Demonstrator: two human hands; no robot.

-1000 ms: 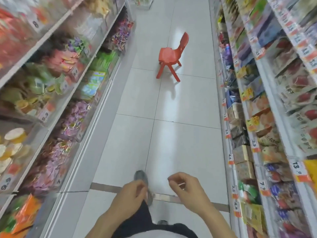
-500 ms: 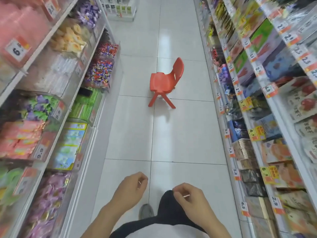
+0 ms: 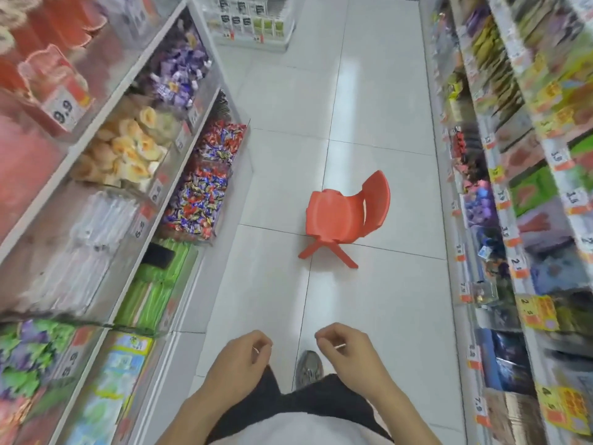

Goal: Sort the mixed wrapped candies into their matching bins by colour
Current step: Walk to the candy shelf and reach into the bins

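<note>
Both the left hand and right hand are loosely curled, each seemingly pinching something tiny — unidentifiable; the mixed candy bin should be approached squarely.

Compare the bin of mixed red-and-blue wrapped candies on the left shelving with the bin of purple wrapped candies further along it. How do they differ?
The mixed candy bin holds many colours: red, blue, yellow and white; the purple candy bin is mostly purple and white. The mixed candy bin sits on a lower tier, nearer the floor; the purple candy bin is higher and further down the aisle. Both are clear-fronted bins of small wrapped sweets.
</note>
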